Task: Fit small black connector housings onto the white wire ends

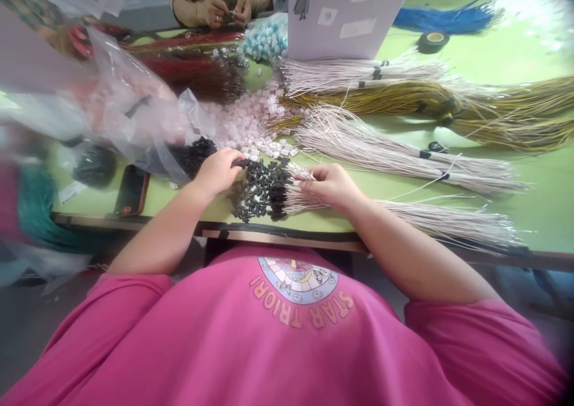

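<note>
A pile of small black connectors (pixel 264 189) lies near the front edge of the green table (pixel 403 185). My left hand (pixel 218 171) rests on its left side, fingers curled round a black connector. My right hand (pixel 329 185) sits at the pile's right side, pinched on the ends of thin white wires (pixel 443 220) that trail off to the right. The wire tips by my fingers carry black connectors.
Pale pink connectors (pixel 255 125) lie heaped behind the black pile. Bundles of white wires (pixel 394 149), yellow wires (pixel 403 98) and red wires (pixel 188 65) cover the table. Clear plastic bags (pixel 134 113) and a phone (pixel 132 191) sit left. Another person's hands (pixel 224 8) work opposite.
</note>
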A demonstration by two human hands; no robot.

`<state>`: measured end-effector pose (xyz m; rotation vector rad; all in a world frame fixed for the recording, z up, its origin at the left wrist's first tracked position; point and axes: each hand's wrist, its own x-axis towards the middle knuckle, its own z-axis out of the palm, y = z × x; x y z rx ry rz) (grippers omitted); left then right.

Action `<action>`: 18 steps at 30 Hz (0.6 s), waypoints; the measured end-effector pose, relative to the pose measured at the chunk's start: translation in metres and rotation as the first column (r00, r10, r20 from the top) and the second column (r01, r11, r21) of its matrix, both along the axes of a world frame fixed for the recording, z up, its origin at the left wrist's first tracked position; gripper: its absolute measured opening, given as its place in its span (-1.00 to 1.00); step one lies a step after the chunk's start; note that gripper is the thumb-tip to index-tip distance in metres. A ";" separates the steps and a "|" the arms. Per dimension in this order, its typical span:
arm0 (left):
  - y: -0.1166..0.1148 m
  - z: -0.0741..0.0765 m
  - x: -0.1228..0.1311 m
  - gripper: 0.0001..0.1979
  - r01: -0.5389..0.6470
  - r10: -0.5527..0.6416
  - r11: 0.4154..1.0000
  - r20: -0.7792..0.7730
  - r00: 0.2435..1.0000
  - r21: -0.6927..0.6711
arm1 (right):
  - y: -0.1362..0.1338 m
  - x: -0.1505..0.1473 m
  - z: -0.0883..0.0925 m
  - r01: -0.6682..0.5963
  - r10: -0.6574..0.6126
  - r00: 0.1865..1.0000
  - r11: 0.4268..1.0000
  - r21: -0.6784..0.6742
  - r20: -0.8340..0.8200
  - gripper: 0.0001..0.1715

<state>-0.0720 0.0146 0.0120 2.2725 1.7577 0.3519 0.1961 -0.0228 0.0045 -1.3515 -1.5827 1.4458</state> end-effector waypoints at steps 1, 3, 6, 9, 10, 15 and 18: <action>0.006 -0.004 -0.007 -0.76 -0.011 0.010 1.000 -0.037 0.999 -0.012 | 0.000 0.000 -0.001 0.007 -0.007 1.000 1.000 -0.014 -0.012 -0.72; 0.014 -0.011 -0.015 -0.79 0.000 -0.003 0.999 -0.072 0.997 -0.035 | 0.001 0.000 -0.004 0.021 -0.023 0.999 0.999 -0.041 -0.044 -0.75; 0.014 -0.014 -0.015 -0.80 0.025 -0.027 0.999 -0.076 0.997 -0.037 | 0.002 -0.002 -0.005 0.021 -0.031 0.993 0.996 -0.082 -0.114 -0.78; 0.003 -0.004 -0.005 -0.79 0.042 -0.041 0.998 0.005 0.999 -0.047 | 0.001 -0.004 -0.001 0.014 -0.028 0.991 0.995 -0.103 -0.132 -0.77; -0.002 0.000 0.000 -0.79 0.047 -0.043 0.997 0.070 0.997 -0.062 | 0.000 -0.005 0.001 0.018 -0.031 0.993 0.994 -0.108 -0.118 -0.76; -0.025 0.019 0.034 -0.76 0.146 -0.047 0.970 0.439 0.897 -0.195 | -0.002 -0.006 0.004 0.025 -0.029 0.999 0.997 -0.079 -0.044 -0.81; -0.028 0.017 0.055 -0.77 0.211 -0.031 0.942 0.557 0.830 -0.261 | -0.002 -0.007 0.003 0.022 -0.025 0.998 0.999 -0.049 -0.053 -0.83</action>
